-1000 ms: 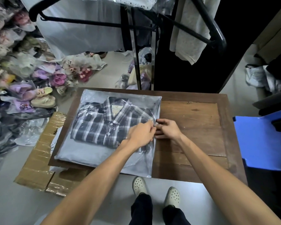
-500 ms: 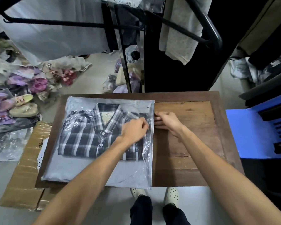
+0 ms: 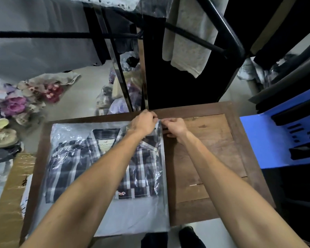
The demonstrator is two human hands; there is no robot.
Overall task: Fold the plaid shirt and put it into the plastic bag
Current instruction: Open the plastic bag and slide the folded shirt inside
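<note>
- Wooden table (image 3: pixel 204 158): on its left half lies the plastic bag (image 3: pixel 104 215), the folded plaid shirt (image 3: pixel 89 167) already inside.
- Left hand (image 3: pixel 145 122) and right hand (image 3: pixel 175 127) both pinch the bag's far right corner, having slid up the right edge from halfway.
- Risk: uneven pinching could leave the seal gapped.

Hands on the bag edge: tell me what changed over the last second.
Both hands, left and right, slid along the bag's right edge from its middle to the far corner, where they now pinch it. The shirt stayed inside the bag, and the bag stayed flat on the table.
</note>
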